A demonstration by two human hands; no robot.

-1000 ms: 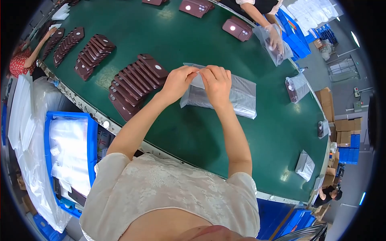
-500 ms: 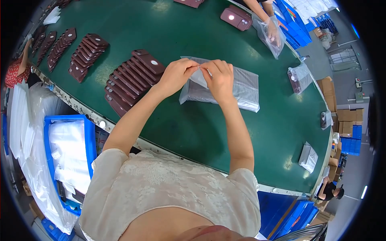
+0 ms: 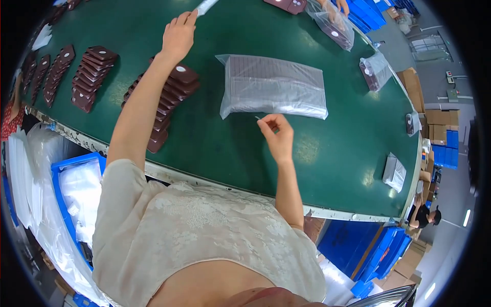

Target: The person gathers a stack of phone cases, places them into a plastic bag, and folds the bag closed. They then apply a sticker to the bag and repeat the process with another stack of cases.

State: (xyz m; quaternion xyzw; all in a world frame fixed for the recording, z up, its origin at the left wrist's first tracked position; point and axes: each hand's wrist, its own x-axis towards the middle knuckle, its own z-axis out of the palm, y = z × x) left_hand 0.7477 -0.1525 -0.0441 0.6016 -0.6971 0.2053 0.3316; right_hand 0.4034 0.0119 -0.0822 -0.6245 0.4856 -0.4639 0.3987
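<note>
My left hand [image 3: 179,38] is stretched to the top of the view, its fingers closed on the end of a whitish plastic piece [image 3: 206,6] that runs out of frame. Thumb and fingers of my right hand [image 3: 279,135] are pinched on a small thin pale strip [image 3: 258,118]. Just beyond that hand lies a clear plastic bag [image 3: 273,87] packed with a row of dark brown pieces, flat on the green table. Beneath my left forearm is a fanned stack of dark maroon phone cases [image 3: 179,89], partly hidden by the arm.
More phone case stacks [image 3: 93,71] line the left of the green table [image 3: 215,163]. Smaller bagged bundles [image 3: 394,172] sit along the right edge. Another person's hand [image 3: 335,15] works in a plastic bag at the top right. A blue crate [image 3: 64,189] holds clear bags at left.
My hands have parted from above the bag. The left went far forward to the whitish plastic; the right came back toward me with the thin strip. The bagged bundle is now fully uncovered.
</note>
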